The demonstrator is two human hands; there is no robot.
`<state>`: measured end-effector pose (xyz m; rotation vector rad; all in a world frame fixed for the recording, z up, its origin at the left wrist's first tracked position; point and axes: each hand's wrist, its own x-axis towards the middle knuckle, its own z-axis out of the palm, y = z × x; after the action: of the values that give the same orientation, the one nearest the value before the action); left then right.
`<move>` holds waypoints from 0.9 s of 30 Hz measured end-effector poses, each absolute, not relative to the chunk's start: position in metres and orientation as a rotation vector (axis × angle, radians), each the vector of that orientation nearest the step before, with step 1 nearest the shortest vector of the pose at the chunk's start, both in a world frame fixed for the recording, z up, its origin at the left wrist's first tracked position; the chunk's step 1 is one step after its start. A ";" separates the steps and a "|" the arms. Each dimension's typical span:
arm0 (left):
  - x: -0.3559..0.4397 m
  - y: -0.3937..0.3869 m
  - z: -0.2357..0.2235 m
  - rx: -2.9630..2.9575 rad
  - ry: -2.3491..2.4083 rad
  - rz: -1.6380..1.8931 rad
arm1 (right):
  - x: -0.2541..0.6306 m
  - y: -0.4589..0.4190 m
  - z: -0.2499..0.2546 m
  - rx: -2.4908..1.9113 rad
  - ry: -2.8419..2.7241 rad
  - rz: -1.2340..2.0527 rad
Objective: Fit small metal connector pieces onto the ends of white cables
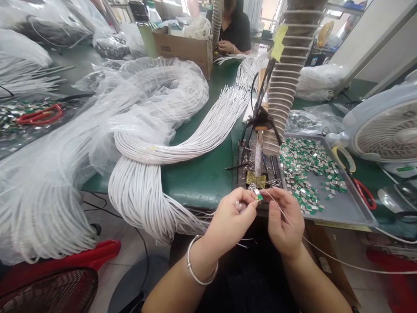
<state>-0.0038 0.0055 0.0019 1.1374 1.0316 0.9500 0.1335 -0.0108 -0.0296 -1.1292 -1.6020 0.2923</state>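
Note:
My left hand (pixel 233 219), with a bracelet at its wrist, is closed in a pinch on a small metal connector with a green circuit board (pixel 259 196). White cable ends (pixel 240 206) poke out between its fingers. My right hand (pixel 286 221) is closed around a thin solder wire (pixel 282 212), whose tip points up toward the connector. The wire's tail trails off to the right. Just above both hands stands a soldering iron (pixel 259 152), tip down in a stand over a yellowish block (pixel 255 179). Whether the connector touches the iron's tip I cannot tell.
Bundles of white cable (pixel 140 191) cover the left of the green table. At right, a grey tray (pixel 353 208) holds many connectors, with red-handled scissors (pixel 364 193) and a fan (pixel 387 130) beside it. A ribbed hose (pixel 286 78) rises behind the iron. A person (pixel 236 26) sits opposite.

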 end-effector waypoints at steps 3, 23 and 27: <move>-0.004 0.008 0.006 1.122 1.028 0.987 | 0.134 -0.011 -0.028 -1.131 -1.576 0.289; -0.002 0.016 0.016 1.066 1.076 1.023 | 0.131 -0.001 -0.022 -1.037 -1.661 0.174; -0.002 0.016 0.017 1.052 1.057 1.043 | 0.129 0.000 -0.021 -1.042 -1.655 0.168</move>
<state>-0.0021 0.0163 0.0174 1.0516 1.0565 1.0429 0.1294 0.0003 -0.0214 -1.0423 -1.6547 0.1679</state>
